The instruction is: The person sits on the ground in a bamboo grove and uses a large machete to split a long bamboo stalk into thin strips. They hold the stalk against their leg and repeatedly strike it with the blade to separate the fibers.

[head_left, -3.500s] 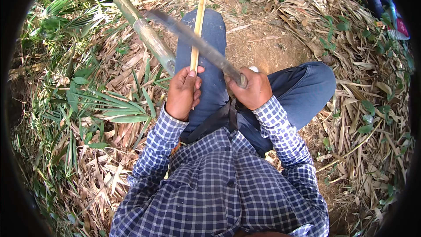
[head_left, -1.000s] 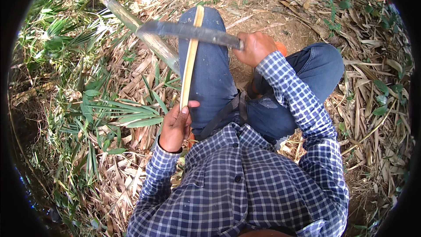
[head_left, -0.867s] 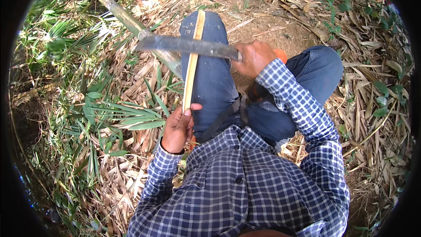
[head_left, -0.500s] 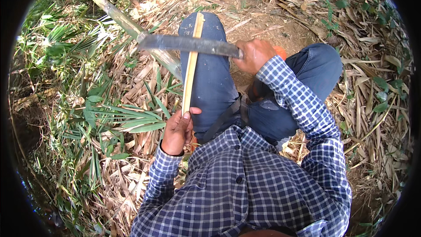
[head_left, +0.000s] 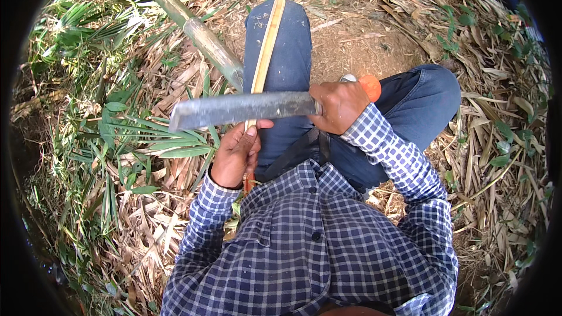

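Note:
A long pale bamboo strip [head_left: 270,41] lies slantwise over my raised left thigh, its far end at the knee. My left hand [head_left: 235,155] pinches the near end between thumb and fingers. In my right hand [head_left: 341,105] is the handle of a machete [head_left: 246,108]; the fist hides most of that handle. The broad grey blade points left and crosses over the strip, just beyond my left fingertips. Whether the edge touches the strip I cannot tell.
A thick bamboo pole [head_left: 202,38] slants in from the far left, ending beside my left leg. Beyond my right hand sits a round orange object [head_left: 370,86]. Dry bamboo leaves [head_left: 170,216] litter the ground, with green leafy plants [head_left: 126,123] to the left.
The machete has come nearer to me along the strip, from its far half to close by my left hand. My left hand keeps its pinch and has shifted slightly away from my body.

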`<state>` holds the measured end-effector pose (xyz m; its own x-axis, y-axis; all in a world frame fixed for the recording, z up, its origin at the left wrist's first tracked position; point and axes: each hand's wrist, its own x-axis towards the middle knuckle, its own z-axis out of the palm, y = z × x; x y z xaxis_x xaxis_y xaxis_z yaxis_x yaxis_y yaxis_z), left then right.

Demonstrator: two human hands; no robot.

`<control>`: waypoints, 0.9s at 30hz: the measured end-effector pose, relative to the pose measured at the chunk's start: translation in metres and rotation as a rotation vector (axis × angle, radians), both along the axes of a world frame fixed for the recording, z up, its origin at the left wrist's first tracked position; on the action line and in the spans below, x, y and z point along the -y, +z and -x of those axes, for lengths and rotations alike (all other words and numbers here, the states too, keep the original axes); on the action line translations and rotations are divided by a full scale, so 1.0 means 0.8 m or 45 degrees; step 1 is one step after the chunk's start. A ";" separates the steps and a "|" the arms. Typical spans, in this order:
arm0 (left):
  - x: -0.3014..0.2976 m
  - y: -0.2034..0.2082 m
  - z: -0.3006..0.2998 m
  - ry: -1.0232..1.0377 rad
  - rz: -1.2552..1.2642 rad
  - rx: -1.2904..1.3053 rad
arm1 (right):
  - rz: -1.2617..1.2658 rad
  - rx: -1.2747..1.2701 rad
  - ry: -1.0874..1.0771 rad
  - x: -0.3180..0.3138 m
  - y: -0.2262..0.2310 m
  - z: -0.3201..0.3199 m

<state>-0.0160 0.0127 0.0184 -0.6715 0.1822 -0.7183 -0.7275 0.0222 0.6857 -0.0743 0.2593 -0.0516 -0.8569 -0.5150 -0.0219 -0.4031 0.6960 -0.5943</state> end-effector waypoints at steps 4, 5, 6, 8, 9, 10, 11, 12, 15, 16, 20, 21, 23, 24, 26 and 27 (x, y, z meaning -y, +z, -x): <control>-0.006 0.007 -0.004 0.031 -0.029 0.022 | -0.066 -0.065 -0.183 -0.010 -0.011 0.033; -0.006 0.009 -0.005 0.045 -0.028 0.025 | -0.094 -0.039 -0.225 -0.014 -0.014 0.043; -0.007 0.011 -0.004 0.057 -0.035 0.041 | -0.123 -0.020 -0.263 -0.016 -0.013 0.056; -0.009 0.017 -0.002 0.079 -0.048 0.074 | -0.104 -0.001 -0.268 -0.018 -0.003 0.057; -0.008 0.014 -0.004 0.071 -0.040 0.061 | -0.060 -0.021 -0.182 -0.015 0.000 0.044; -0.006 0.011 -0.005 0.059 -0.032 0.051 | -0.014 -0.038 -0.101 -0.014 0.000 0.031; -0.005 0.009 -0.005 0.046 -0.023 0.041 | 0.032 -0.055 -0.021 -0.012 -0.003 0.024; -0.004 0.008 -0.008 0.035 -0.020 0.023 | 0.042 -0.130 -0.011 -0.009 -0.009 0.020; -0.002 0.010 -0.013 0.014 -0.033 0.010 | -0.141 0.002 -0.228 -0.021 -0.019 0.057; -0.001 0.011 -0.012 0.016 -0.056 0.025 | -0.075 0.036 -0.333 -0.028 -0.026 0.071; -0.005 0.017 -0.009 0.059 -0.041 0.054 | -0.152 0.163 -0.244 -0.031 -0.023 0.072; -0.004 0.016 -0.011 0.050 -0.030 0.069 | -0.146 0.072 -0.189 -0.030 -0.021 0.063; -0.002 0.009 -0.013 0.054 -0.047 0.044 | -0.131 -0.107 -0.075 -0.027 -0.022 0.053; -0.002 0.007 -0.015 0.051 -0.051 0.035 | -0.173 -0.139 -0.096 -0.028 -0.023 0.061; -0.002 0.009 -0.013 0.042 -0.072 0.016 | -0.178 0.084 -0.396 -0.036 -0.032 0.090; -0.003 0.013 -0.011 0.033 -0.080 0.047 | -0.175 0.190 -0.533 -0.037 -0.033 0.105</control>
<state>-0.0071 0.0153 0.0286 -0.6498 0.2110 -0.7302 -0.7521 -0.0392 0.6579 -0.1586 0.2887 -0.0781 -0.9727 -0.1094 -0.2045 0.0118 0.8571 -0.5150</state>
